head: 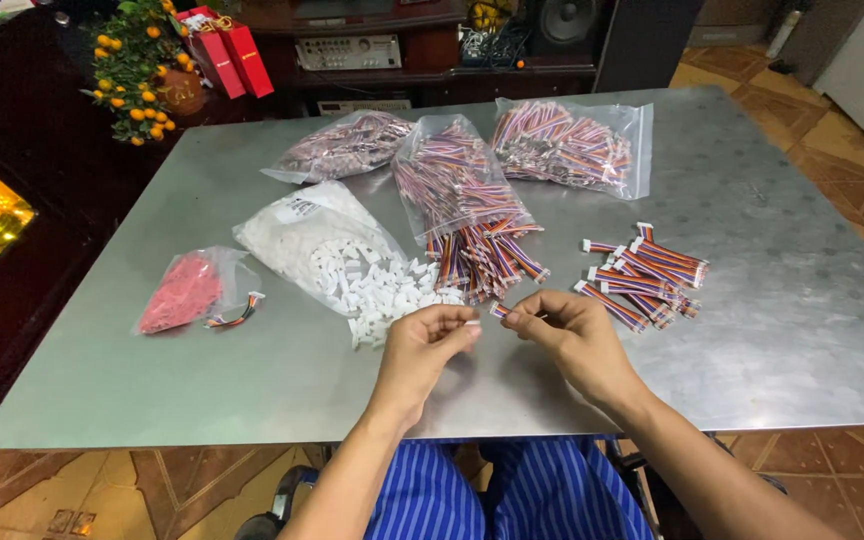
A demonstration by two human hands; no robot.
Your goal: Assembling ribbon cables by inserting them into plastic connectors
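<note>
1. The left hand point(430, 340) hovers just above the near part of the metal table point(772, 330), fingers curled inward. Its thumb and forefinger are pinched together on a small white plastic plug point(472, 324), which sits at the fingertips.

2. The right hand point(564, 332) is just beside the left one, the fingertips of the two hands close together. It pinches a short striped ribbon wire point(499, 311) between thumb and forefinger, and the wire's free end points toward the white plug. Whether wire and plug touch is too small to tell.

3. Right behind the left hand lies a loose heap of white plugs point(392, 290), spilling from the mouth of a clear bag of white plugs point(302, 235).

4. Beside that heap, behind the gap between the hands, a loose pile of striped wires point(482, 258) spills out of an open clear bag point(452, 180).

5. To the right of the right hand lies a small stack of wires with white ends point(642, 272), near the hand but not touching it.

6. Two more clear bags of wires lie at the far side of the table: one at far right point(567, 145) and one further left point(342, 145).

7. At the left of the table lies a small bag of red parts point(184, 292), with a short wire point(237, 315) just beside it.

8. Blue striped trousers point(472, 495) show below the table's near edge.
</note>
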